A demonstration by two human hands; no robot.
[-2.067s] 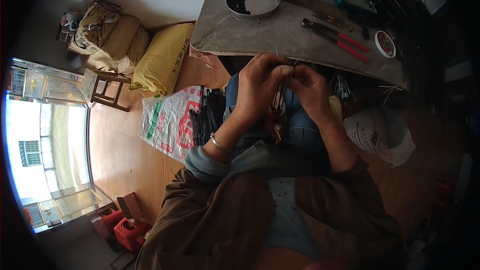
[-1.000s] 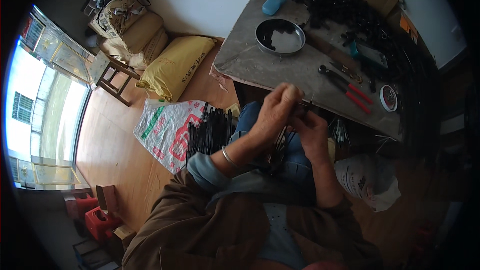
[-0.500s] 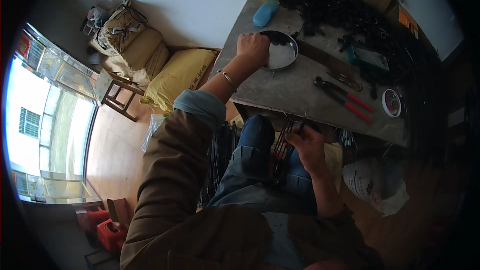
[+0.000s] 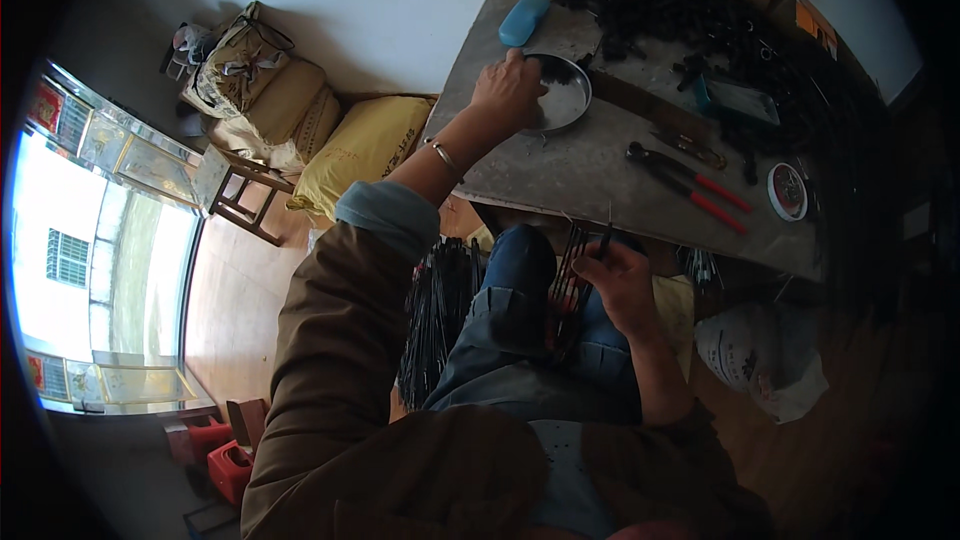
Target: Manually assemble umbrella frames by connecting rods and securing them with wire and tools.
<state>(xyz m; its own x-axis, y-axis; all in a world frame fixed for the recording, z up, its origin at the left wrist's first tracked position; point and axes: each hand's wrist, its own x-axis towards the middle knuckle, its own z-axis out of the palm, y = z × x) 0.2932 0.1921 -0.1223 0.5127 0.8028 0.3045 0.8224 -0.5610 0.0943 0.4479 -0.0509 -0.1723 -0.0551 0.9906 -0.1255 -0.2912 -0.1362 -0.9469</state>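
Observation:
My left hand (image 4: 508, 92) is at the left side of a round metal dish (image 4: 568, 112) on the table, its fingers curled in over the rim. Whatever the fingertips pinch is hidden by the hand. Small black pieces (image 4: 556, 70) lie at the far side of the dish. Over my lap, my right hand (image 4: 618, 285) is closed round a slim black rod (image 4: 607, 232) with a thin tip pointing up. Beside it, a bunch of thin black rods (image 4: 568, 290) rests against my thighs.
Red-handled pliers (image 4: 690, 190), a round white tub (image 4: 787, 191), a teal box (image 4: 738, 102) and a blue bottle (image 4: 524, 20) are on the grey table (image 4: 560, 178). A big heap of black parts (image 4: 680, 15) covers its far side. More black rods (image 4: 436, 305) stand left of my legs.
The view has shifted slightly. My left hand stays at the dish, with its knuckles raised and turned a little. My right hand keeps its hold on the rod over my lap.

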